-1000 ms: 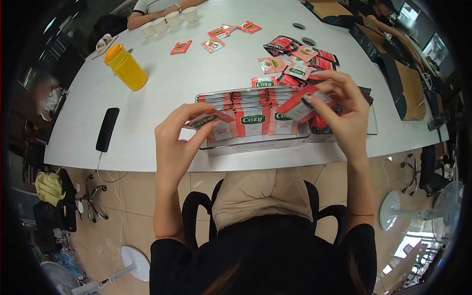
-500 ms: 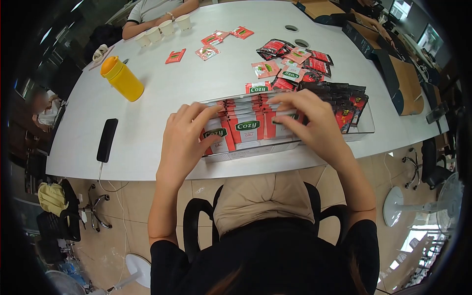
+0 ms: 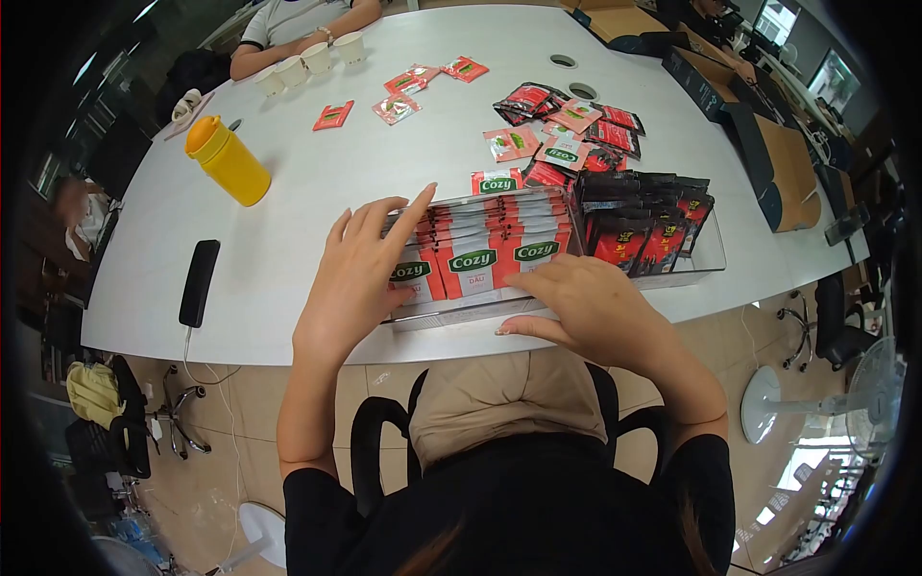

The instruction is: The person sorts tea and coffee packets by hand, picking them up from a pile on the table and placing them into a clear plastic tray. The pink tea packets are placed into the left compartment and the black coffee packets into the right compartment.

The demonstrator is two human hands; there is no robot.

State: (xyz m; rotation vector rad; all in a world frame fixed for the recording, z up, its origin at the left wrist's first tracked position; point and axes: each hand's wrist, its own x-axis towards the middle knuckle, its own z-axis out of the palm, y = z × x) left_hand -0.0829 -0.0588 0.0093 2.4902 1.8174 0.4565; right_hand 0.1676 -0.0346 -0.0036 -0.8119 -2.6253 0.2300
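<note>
Red and white Cozy tea sachets stand in rows in the left part of a clear plastic box at the table's near edge. Black and red sachets fill the right part, behind a divider. My left hand is at the box's left end, fingers spread, thumb by the leftmost front sachet. My right hand is at the front wall, its fingers over the lower part of the front sachets and its thumb apart, lower down. I see nothing held in either hand.
Loose sachets lie piled behind the box, with several more farther back. A yellow bottle and a phone with a cable are on the left. Paper cups stand near another person's arm. Open cardboard boxes line the right.
My right hand has moved down from the top of the right-hand tea row to the box's front. The left hand's fingers have spread wider. All three front tea sachets now show more fully.
</note>
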